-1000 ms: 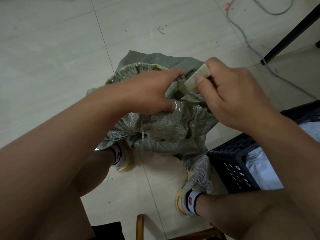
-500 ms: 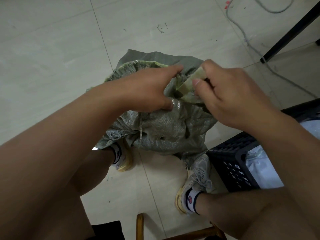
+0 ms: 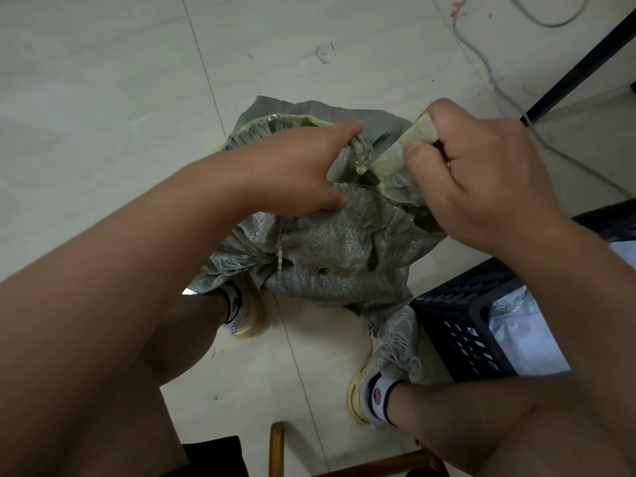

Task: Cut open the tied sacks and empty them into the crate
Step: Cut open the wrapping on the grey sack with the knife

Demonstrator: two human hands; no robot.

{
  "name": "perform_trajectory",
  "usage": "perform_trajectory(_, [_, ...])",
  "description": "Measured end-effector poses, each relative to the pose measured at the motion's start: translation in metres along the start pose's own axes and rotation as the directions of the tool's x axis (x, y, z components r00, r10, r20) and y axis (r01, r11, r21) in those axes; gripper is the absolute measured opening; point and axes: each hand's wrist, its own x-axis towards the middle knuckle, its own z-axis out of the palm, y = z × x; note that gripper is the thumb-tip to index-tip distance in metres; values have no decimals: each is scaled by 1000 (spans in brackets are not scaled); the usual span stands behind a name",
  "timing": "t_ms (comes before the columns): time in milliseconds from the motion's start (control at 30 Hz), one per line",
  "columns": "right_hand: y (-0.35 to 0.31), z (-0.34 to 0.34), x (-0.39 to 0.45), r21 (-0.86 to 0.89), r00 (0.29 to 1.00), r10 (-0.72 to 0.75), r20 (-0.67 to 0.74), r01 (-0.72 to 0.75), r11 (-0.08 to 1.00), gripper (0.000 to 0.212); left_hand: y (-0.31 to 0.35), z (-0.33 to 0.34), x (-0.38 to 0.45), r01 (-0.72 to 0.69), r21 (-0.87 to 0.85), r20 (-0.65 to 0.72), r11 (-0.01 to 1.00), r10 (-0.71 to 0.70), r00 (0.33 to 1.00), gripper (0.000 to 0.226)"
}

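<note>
Left hand [image 3: 299, 170] gripping green woven sack [image 3: 344, 249] fabric, right hand [image 3: 481, 173] pinching pale strip [image 3: 402, 149], black crate [image 3: 461, 325] at four o'clock holding white bags [image 3: 523, 335].

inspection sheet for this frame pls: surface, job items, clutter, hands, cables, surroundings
Surface: pale tiled floor, small dark scraps on it.
Job's things: grey-green woven sack on the floor between the feet; black crate to the right, white bags inside.
Clutter: nothing seen beyond the scraps.
Hands: left hand grips the sack's bunched top; right hand pinches a pale strip at the sack's mouth. No cutting tool visible.
Cables: grey cable loops across the floor, top right.
Surroundings: black leg top right; wooden chair frame at bottom edge.
</note>
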Motion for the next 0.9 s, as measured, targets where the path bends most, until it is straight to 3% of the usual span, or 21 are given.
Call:
perform_trajectory(67, [2,2,1,-4,999,11,53,-11,1000,24,0,-1,-1,6,-20,-7,1000,-6,1000,97])
perform_trajectory(167, [6,10,2,-122,949,59,309,-22,992,22,2,0,-2,12,-31,-2,999,-12,1000,99])
perform_trajectory(233, [7,14,1,-160,925,55,375,7,987,20,3,1,-3,19,-14,7,1000,-19,1000,99])
perform_trajectory(300, [5,13,1,-115,959,27,281,6,993,21,2,1,-2,22,-3,8,1000,-22,1000,98])
perform_trajectory(367, [3,8,2,-16,997,21,80,-20,1000,24,1,2,-2,22,12,11,1000,-23,1000,97])
perform_trajectory(433, [2,2,2,58,996,25,-85,-20,998,25,0,3,-1,28,35,20,999,-29,999,97])
perform_trajectory(500, [2,-3,1,112,987,30,-161,-12,994,27,0,4,-1,34,42,30,999,-36,999,97])
perform_trajectory(733, [4,-6,-3,127,991,16,-133,1,992,28,-1,0,-2,48,27,24,998,-49,999,98])
perform_trajectory(900, [4,-4,-3,113,1000,-1,-23,4,994,27,0,-2,-2,50,30,28,998,-51,998,100])
